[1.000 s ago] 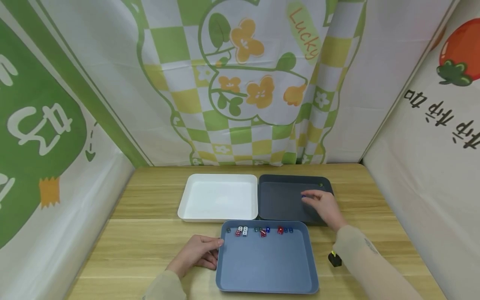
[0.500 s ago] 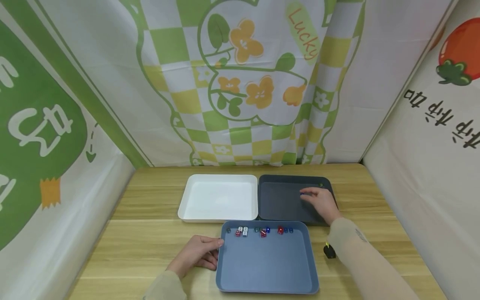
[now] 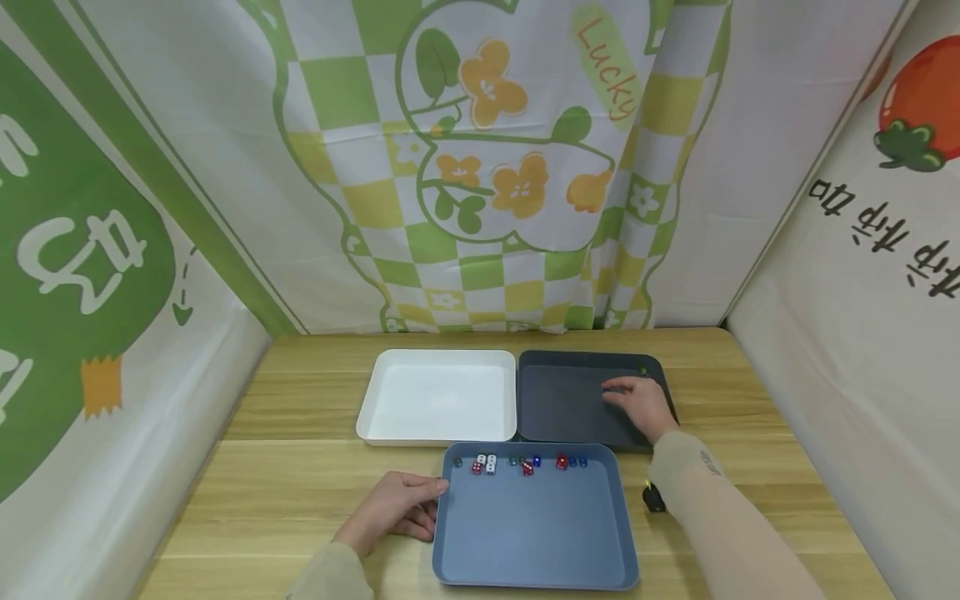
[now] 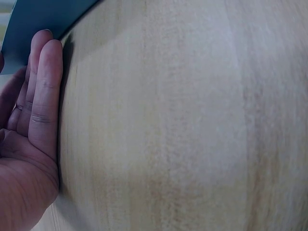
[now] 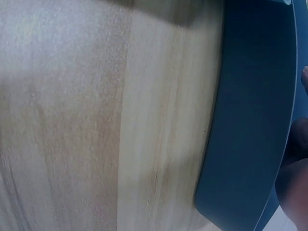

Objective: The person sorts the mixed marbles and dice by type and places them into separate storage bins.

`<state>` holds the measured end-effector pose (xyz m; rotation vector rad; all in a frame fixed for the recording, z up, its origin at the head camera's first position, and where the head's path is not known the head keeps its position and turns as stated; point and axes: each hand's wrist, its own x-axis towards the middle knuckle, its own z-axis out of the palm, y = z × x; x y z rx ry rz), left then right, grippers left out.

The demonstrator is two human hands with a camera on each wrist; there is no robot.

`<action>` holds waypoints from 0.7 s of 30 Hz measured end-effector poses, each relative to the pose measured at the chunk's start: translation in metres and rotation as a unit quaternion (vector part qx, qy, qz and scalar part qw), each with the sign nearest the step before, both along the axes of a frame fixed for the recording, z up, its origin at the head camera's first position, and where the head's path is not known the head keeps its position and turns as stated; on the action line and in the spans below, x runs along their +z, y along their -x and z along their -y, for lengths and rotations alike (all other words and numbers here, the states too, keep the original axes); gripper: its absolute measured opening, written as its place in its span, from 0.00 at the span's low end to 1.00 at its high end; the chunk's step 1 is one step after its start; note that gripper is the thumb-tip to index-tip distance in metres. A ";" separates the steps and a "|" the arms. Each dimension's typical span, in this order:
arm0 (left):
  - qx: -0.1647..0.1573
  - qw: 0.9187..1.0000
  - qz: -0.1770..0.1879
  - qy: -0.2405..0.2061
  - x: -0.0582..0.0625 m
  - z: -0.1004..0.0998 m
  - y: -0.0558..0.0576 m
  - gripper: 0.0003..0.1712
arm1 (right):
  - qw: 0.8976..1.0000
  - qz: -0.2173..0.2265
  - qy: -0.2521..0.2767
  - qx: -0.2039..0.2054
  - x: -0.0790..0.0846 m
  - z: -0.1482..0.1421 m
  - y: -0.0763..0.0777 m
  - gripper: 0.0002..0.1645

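Observation:
In the head view my left hand (image 3: 397, 508) is at the left side of the blue-grey tray (image 3: 536, 533), pinching its rim. The left wrist view shows those fingers (image 4: 45, 96) lying almost straight, their tips against the tray's outer wall. Along the far side of this tray sit several small dice: red dice (image 3: 527, 468), white dice (image 3: 491, 464), a blue die (image 3: 536, 460) and darker see-through ones. My right hand (image 3: 643, 406) is over the dark grey tray (image 3: 558, 408), pinching a small blue die (image 3: 606, 390) between thumb and fingertips, mostly hidden by them.
A white tray (image 3: 442, 396) stands left of the dark tray, close beside it. One small greenish die (image 3: 642, 371) lies at the dark tray's far right corner. A black object with a yellow tip (image 3: 653, 497) shows beside my right sleeve. Patterned curtains surround the wooden table (image 3: 300, 433).
My right wrist and forearm have swung a little to the left, with the fingertips staying over the dark tray. My left hand and the dice in the blue-grey tray have kept their places.

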<state>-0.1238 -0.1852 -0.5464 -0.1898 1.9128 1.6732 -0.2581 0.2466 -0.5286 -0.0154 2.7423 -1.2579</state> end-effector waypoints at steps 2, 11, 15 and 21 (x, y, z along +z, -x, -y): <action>0.001 1.000 0.000 0.000 0.000 0.000 0.000 0.29 | 1.000 -0.002 -0.003 0.000 0.000 0.001 0.000 0.19; 0.000 1.000 -0.001 0.000 0.001 0.000 0.000 0.29 | 1.000 0.000 -0.020 0.005 -0.002 0.006 0.002 0.17; 0.000 1.000 -0.001 -0.001 0.002 0.000 -0.001 0.30 | 1.000 0.008 -0.025 0.008 -0.002 0.007 0.001 0.17; -0.001 1.000 -0.001 -0.008 0.003 -0.001 -0.001 0.29 | 1.000 0.009 -0.028 0.010 -0.002 0.008 0.000 0.16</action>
